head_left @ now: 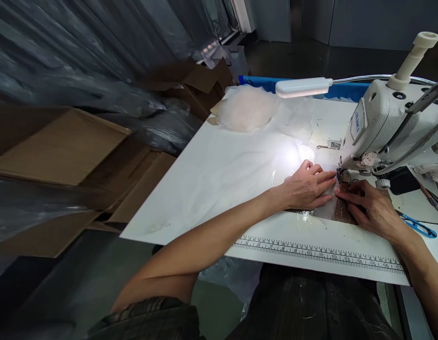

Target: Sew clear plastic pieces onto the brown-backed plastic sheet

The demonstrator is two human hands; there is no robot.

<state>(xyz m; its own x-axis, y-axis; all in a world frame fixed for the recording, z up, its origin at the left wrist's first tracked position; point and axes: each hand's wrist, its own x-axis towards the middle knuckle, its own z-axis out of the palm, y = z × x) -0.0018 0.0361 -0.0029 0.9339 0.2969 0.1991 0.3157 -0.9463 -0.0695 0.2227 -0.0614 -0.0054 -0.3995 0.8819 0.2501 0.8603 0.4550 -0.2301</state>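
My left hand [311, 185] lies flat with its fingers spread on thin, sheer white fabric [324, 212], just left of the needle area of a white sewing machine [374, 113]. Bent fingers of my right hand [373, 206] close on the fabric's edge in front of the presser foot [341, 175]. Under both hands a brown, shiny plate [346, 215] shows in the tabletop. The fabric right at the needle is partly hidden by my fingers.
A pale, sheer fabric pile [247, 108] lies at the back of the white table [205, 189]. A lamp [304, 88] hangs above. Blue thread snips [419, 226] and a black flat object [403, 180] lie right. A ruler strip [321, 255] edges the front; cardboard boxes [59, 146] stand left.
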